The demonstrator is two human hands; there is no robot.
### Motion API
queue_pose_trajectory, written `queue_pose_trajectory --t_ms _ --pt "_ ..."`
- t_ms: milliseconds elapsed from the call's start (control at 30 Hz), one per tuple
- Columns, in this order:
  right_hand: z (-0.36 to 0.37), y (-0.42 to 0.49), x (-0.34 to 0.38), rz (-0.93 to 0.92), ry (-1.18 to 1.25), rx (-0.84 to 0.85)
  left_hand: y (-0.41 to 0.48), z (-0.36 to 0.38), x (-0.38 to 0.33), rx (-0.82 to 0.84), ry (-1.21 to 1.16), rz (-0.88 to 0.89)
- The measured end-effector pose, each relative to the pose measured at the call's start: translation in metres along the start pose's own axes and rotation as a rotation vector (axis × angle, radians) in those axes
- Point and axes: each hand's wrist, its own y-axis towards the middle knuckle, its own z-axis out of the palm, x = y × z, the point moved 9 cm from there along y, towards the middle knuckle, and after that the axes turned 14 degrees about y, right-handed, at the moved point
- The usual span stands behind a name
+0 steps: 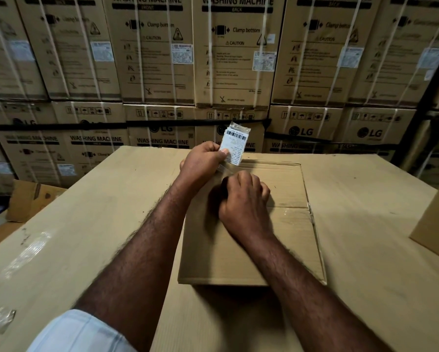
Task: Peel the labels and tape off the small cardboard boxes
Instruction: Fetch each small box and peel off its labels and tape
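My left hand pinches 1 label, lifted over the far side of the box. My right hand sits curled on the box; I can't tell if it grips anything. Next, I think, pull the label clear and hunt for tape.

The scene is taken by one wide-angle camera worn on the head, aimed forward and down. The surface is viewed closely from its near edge toward its far edge. The left hand and right hand are framed near the centre. Beyond the far edge, stacked cartons are faced head-on.
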Motion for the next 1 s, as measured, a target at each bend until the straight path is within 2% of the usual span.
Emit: queue_pose_trajectory --t_ms 367,733,767,900,1000 --pt "0.004 0.009 0.008 -0.058 -0.027 0.132 0.0 0.001 -0.001 0.02 -0.011 -0.007" --pt "-0.013 -0.053 0.015 -0.351 0.062 0.203 0.004 -0.001 0.001 -0.016 -0.003 -0.005" --pt "-0.018 -0.051 0.005 -0.329 0.057 0.181 0.002 -0.001 0.0 -0.011 -0.009 -0.007" --pt "-0.041 -0.026 -0.042 -0.018 -0.065 0.034 0.0 0.002 0.001 0.007 0.001 -0.021" --pt "-0.02 -0.048 -0.007 -0.129 -0.087 0.124 0.004 0.003 0.003 -0.007 0.016 -0.017"
